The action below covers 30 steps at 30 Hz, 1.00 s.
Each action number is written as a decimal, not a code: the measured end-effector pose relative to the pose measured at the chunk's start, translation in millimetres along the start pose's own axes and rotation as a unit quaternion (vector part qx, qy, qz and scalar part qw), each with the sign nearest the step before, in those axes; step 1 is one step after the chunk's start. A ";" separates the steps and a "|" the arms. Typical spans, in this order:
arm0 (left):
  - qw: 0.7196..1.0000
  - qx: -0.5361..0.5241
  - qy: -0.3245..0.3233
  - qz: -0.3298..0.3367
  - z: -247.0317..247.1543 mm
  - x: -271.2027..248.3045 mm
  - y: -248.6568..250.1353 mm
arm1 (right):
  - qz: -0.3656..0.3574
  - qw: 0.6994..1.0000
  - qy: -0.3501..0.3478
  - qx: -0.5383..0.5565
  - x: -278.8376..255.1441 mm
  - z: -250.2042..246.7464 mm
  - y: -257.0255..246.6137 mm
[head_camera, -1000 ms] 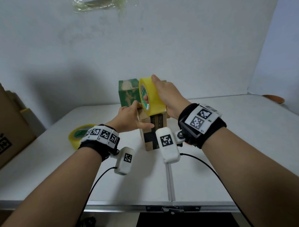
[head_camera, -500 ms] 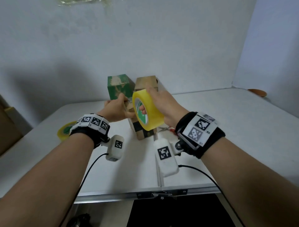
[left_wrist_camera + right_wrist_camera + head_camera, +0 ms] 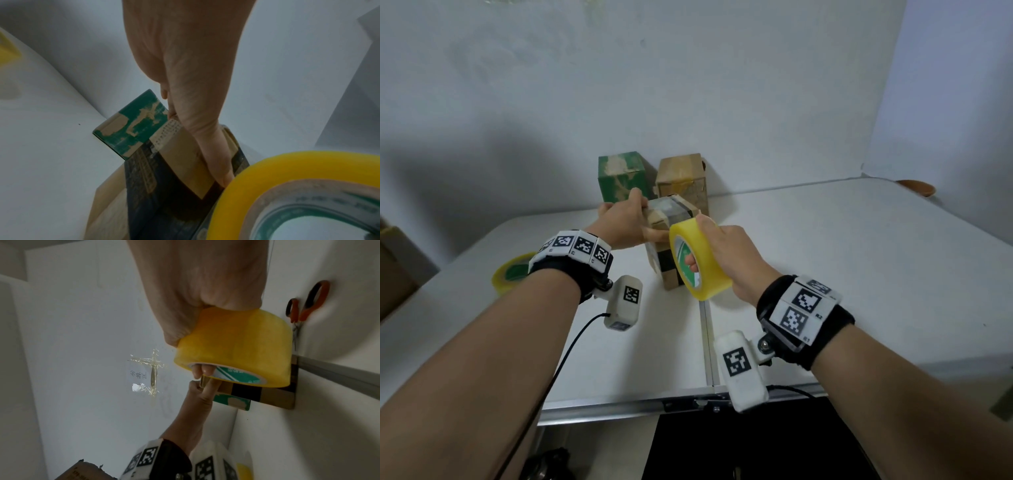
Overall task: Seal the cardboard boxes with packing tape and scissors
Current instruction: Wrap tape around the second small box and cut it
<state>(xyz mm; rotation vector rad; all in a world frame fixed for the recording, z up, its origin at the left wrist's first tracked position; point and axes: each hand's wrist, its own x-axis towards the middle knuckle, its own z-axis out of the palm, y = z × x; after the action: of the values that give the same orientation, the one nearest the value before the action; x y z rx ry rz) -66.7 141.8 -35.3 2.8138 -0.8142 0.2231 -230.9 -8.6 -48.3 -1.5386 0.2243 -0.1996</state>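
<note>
Right hand (image 3: pixel 732 257): fingers curled through yellow tape roll (image 3: pixel 700 262). Left hand (image 3: pixel 621 224): thumb and fingers pinching brown box (image 3: pixel 671 246) top.

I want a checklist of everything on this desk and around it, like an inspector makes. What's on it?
Surface: white folding table, seam down its middle.
Job's things: brown box with a dark band standing at the centre; yellow tape roll held at its near side; orange-handled scissors lying on the table.
Clutter: green box and taped brown box at the back; second tape roll on the left.
Grippers: left hand grips the box top; right hand grips the roll, fingers through its core.
Cables: black cable from the left wrist camera.
Surroundings: white wall; large cardboard box at far left.
</note>
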 end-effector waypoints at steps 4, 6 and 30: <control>1.000 0.004 0.004 0.004 2.3 0.0 0.0 | 0.025 1.000 -0.001 -0.014 -1.6 -2.9 15.3; 1.000 0.001 0.017 0.010 4.1 -1.4 -0.1 | 0.034 0.999 0.000 -0.024 -0.1 -2.7 20.3; 0.983 0.033 0.024 0.179 8.1 -8.4 6.8 | 0.039 0.998 0.000 -0.041 11.8 -5.5 28.5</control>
<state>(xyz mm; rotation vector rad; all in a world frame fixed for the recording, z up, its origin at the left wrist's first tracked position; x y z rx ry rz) -76.7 138.6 -43.7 2.6881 -1.3211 0.3764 -221.4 -16.4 -77.1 -1.6080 0.2953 -0.1313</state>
